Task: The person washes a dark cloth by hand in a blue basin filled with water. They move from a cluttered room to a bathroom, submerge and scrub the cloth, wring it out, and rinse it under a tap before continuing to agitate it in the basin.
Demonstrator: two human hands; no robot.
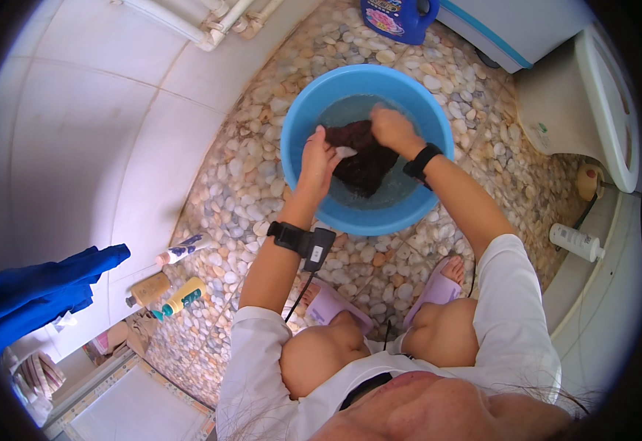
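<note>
A blue plastic basin (297,117) of cloudy water stands on the pebble-patterned floor in front of me. A dark brown-black wet cloth (365,165) is partly in that water, bunched and hanging between my hands. At the basin's left side, my left hand (319,158) is closed on the cloth's left edge. Beside its fingertips shows a small whitish patch (345,152) that I cannot identify. On the upper right of the cloth, my right hand (394,131) is curled tight, gripping the fabric; its fingertips are partly hidden. Black bands circle both wrists.
A blue detergent jug (398,20) stands beyond the basin. To the right are a white toilet (564,95) and a white bottle (575,242). Several bottles, one yellow (183,296), lie at left below a hanging blue cloth (49,290). Pink slippers (336,307) are close below the basin.
</note>
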